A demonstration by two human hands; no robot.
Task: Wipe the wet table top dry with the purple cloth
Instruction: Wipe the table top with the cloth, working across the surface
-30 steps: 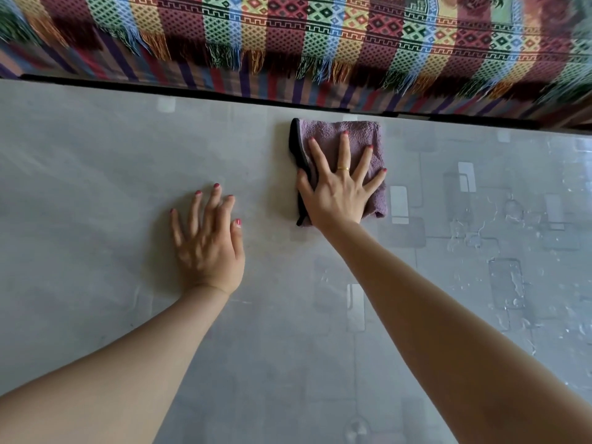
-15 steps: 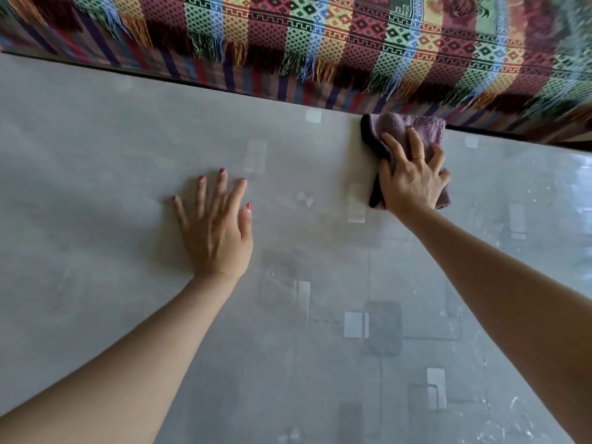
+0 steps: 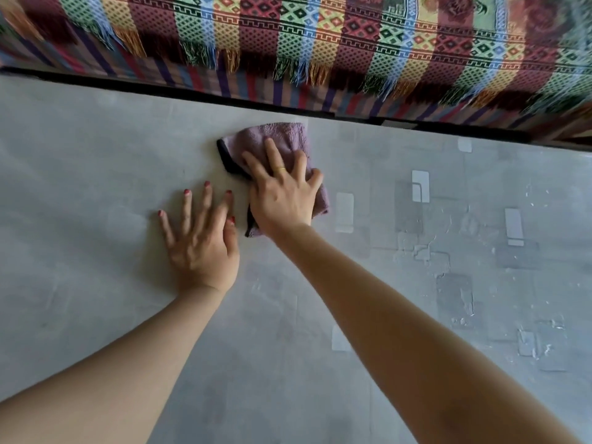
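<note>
The purple cloth (image 3: 282, 139), folded and with a dark edge on its left side, lies flat on the grey table top (image 3: 96, 187) near the far edge. My right hand (image 3: 282, 193) presses down on it with fingers spread, covering its lower half. My left hand (image 3: 201, 238) rests flat on the bare table just left of the cloth, fingers apart, holding nothing. Water streaks and droplets glisten on the right part of the table (image 3: 464, 251).
A colourful woven blanket with fringe (image 3: 320, 43) hangs over furniture right behind the table's far edge (image 3: 288, 107). The table surface stretches wide to the left and toward me.
My right hand has slid the cloth leftward along the far edge, ending next to my left hand. The left hand has stayed flat on the table.
</note>
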